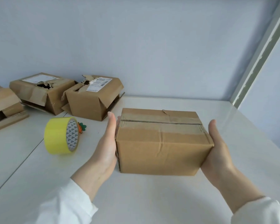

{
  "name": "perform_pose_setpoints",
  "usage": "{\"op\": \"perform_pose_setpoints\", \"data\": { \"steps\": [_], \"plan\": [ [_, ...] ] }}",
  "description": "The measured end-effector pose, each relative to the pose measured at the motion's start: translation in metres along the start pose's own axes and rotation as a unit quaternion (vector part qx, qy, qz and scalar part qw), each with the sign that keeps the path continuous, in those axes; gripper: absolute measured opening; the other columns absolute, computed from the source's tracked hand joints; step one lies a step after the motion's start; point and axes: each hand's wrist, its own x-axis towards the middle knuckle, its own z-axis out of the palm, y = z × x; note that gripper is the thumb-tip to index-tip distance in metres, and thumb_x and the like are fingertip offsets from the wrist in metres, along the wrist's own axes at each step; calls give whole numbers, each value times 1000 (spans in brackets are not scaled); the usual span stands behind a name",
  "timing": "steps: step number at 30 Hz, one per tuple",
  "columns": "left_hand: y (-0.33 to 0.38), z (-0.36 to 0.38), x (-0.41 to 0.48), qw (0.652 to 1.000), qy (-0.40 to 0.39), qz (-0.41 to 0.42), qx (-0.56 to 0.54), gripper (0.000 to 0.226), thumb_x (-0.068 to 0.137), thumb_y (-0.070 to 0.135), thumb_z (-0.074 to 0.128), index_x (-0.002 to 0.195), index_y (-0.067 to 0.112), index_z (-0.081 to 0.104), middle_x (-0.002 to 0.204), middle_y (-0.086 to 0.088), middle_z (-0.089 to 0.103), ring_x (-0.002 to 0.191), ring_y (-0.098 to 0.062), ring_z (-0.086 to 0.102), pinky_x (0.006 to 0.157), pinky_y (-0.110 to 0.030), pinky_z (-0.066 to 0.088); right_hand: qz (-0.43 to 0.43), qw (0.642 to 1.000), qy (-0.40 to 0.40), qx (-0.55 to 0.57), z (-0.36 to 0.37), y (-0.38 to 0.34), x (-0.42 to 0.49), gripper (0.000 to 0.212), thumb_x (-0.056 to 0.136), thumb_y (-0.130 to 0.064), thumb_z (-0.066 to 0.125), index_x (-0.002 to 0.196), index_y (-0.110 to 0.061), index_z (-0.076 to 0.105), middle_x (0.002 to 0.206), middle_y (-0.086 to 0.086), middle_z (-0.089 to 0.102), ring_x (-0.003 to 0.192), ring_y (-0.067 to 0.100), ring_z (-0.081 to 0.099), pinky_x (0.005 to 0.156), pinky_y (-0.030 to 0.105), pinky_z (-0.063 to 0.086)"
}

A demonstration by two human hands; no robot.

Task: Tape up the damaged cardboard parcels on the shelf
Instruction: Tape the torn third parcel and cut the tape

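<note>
- Front box (162, 143) sat on the right-centre of the shelf (152, 199), nearest the person. Its top seam looked closed, w/ a glossy strip of tape along it. Some creases and one small nick at the back edge, but no open hole, so prob. the one finished parcel.
- Left hand (107, 143) lay flat on the box's left side, fingers straight. Right hand (217, 147) lay flat on the right side, thumb up. The box was pressed between two flat palms, nothing curled round it. Couldn't tell if it was resting on the shelf or just lifted.
- Tape roll (61, 135), yellow, stood on edge just left of the left hand, untouched. A small carrot-shaped thing (82, 126) lay right behind it; its use was unclear.
- Middle box (90, 101), behind the roll, had a ragged tear at the top by its label and its flaps sprung. No repair tape seen.
- Back-left box (39, 91) had a hole in its top and a loose bottom flap, also untaped.
- Far-left box (3, 102) was cut off by the frame edge, w/ its side gaping.
- Est. progress: approx. one of four done and three left, w/ the next step likely parking the front box and taking up the roll.
- White sleeves (68, 204) at both wrists; pale wall (136, 38) behind.
</note>
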Motion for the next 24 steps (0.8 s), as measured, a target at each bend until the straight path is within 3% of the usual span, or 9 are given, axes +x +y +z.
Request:
{"op": "perform_pose_setpoints", "data": {
  "steps": [3,12,16,19,21,22,24],
  "plan": [
    [1,3,0,1000,19,-23,6,49,81,59,41,96,24,71,95,3,75,83,-6,71,72,-30,47,9,999,-30,-19,-1,-1,-5,55,91,-58,32,94,-21,72,94,0,75,82,9,71,74,30,45],
    [-7,4,5,1000,17,-25,4,39,89,51,44,96,23,71,95,4,75,85,-7,70,77,-31,48,18,1000,-16,-1,-6,-3,4,53,92,-53,39,66,-27,78,85,-3,75,72,8,71,73,30,44],
    [-6,-2,6,999,-19,-11,41,41,93,48,41,107,21,68,103,4,73,92,-6,69,85,-31,48,15,998,-51,-20,-7,-5,1,46,92,-50,39,86,-23,76,93,-2,75,80,9,71,76,31,44],
    [-2,-21,9,991,-80,56,93,54,94,44,47,144,25,39,142,9,49,129,-5,47,110,-33,33,-42,992,-92,-76,-14,-4,-2,45,92,-48,33,118,-25,62,110,-8,70,96,3,66,82,27,43],
    [-3,-32,9,977,-130,106,133,57,94,39,45,147,37,24,147,23,36,135,3,34,112,-27,31,-89,980,-133,-117,-21,-4,-5,54,88,-57,39,140,-38,37,127,-20,58,118,-2,52,95,27,40],
    [-6,-37,6,972,-148,108,145,54,96,37,45,144,43,21,144,31,36,133,9,33,110,-21,33,-108,973,-157,-132,-25,-4,-7,66,81,-64,47,141,-47,26,132,-27,52,124,-7,45,100,24,37],
    [-12,-43,-1,963,-165,117,179,59,90,26,45,138,48,18,137,42,35,129,18,31,102,-7,33,-139,957,-181,-180,-34,-3,-10,86,69,-57,62,140,-47,15,128,-35,49,117,-21,41,96,9,36]
  ]
}}
